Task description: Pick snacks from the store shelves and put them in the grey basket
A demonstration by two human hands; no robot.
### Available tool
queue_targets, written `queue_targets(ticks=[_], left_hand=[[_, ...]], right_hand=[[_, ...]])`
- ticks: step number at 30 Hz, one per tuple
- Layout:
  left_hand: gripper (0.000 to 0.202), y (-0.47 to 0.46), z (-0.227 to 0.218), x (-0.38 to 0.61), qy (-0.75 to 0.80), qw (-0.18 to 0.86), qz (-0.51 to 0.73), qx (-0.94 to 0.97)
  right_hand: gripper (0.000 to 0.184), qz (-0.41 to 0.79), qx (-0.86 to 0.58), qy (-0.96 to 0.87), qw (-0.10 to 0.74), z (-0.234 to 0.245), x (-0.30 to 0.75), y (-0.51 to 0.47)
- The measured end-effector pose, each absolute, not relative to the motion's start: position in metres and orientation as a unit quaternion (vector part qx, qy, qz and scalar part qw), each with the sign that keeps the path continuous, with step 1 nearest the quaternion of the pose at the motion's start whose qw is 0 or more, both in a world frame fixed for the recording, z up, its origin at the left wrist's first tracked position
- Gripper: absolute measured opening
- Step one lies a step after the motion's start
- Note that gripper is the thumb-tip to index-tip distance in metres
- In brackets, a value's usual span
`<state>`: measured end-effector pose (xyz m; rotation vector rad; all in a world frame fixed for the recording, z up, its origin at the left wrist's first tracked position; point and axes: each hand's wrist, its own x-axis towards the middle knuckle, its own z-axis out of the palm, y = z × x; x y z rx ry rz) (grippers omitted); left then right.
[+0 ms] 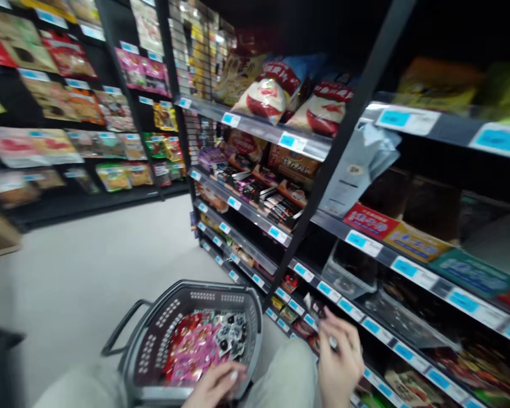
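Note:
My right hand (342,354) is raised in front of the lower shelves at the right, its fingers pinched together. A small dark and white wrapped snack packet (314,306) sticks out from its fingertips. My left hand (216,384) is over the near rim of a grey shopping basket (153,340), blurred, with curled fingers; whether it holds anything is hidden. Inside the basket lie pink snack packets (198,348), red packets (181,334) at their left, and black-and-white packets (232,335) at the right.
The basket's handle (123,328) juts out to the left. Close on the right stand shelves with price tags (327,292), a clear plastic bin (348,275) and coloured boxes (416,238). Bagged snacks (68,54) hang on the far left rack. My knee (293,371) is between basket and shelves.

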<state>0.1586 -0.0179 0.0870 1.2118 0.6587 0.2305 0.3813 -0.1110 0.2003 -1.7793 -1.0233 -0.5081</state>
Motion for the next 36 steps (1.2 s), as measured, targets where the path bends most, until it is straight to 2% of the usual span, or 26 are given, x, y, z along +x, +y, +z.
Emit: queue_targets(ticks=[1,3,6,9,13,18,22,25,27,30,33,36], left_hand=[[0.050,-0.019,0.109,0.164,0.294,0.807,0.118,0.499],[0.054,-0.019,0.147,0.172,0.259,0.861,0.139,0.415],[0.050,-0.017,0.180,0.177,0.218,0.871,0.156,0.411],[0.037,-0.016,0.188,0.173,0.215,0.854,0.192,0.433],[0.031,-0.015,0.194,0.161,0.248,0.826,0.223,0.455],[0.034,-0.013,0.213,0.145,0.308,0.726,0.207,0.579],[0.033,-0.015,0.211,0.142,0.332,0.643,0.220,0.654],[0.043,-0.021,0.199,0.146,0.304,0.744,0.208,0.558],[0.062,-0.026,0.193,0.147,0.267,0.846,0.127,0.444],[0.080,-0.027,0.189,0.144,0.237,0.909,-0.032,0.342],[0.079,-0.024,0.186,0.138,0.225,0.932,-0.117,0.258],[0.060,-0.025,0.181,0.137,0.264,0.938,-0.094,0.205]], right_hand=[[0.019,-0.147,-0.676,-0.475,0.544,0.196,0.356,-0.119],[0.032,0.016,-0.579,-0.556,0.596,0.194,0.321,-0.126],[0.038,0.162,-0.505,-0.621,0.576,0.204,0.304,-0.122],[0.028,0.170,-0.510,-0.636,0.553,0.211,0.305,-0.115],[0.011,0.172,-0.615,-0.501,0.584,0.205,0.303,-0.118],[0.033,0.356,-0.617,-0.372,0.595,0.191,0.293,-0.121],[0.025,0.425,-0.631,-0.341,0.552,0.183,0.284,-0.117],[0.020,0.421,-0.619,-0.338,0.570,0.178,0.278,-0.118],[0.016,0.369,-0.625,-0.359,0.586,0.176,0.276,-0.121],[0.013,0.249,-0.631,-0.441,0.588,0.180,0.277,-0.126],[0.022,0.208,-0.596,-0.520,0.575,0.188,0.281,-0.132],[0.027,0.225,-0.578,-0.528,0.580,0.198,0.286,-0.137]])
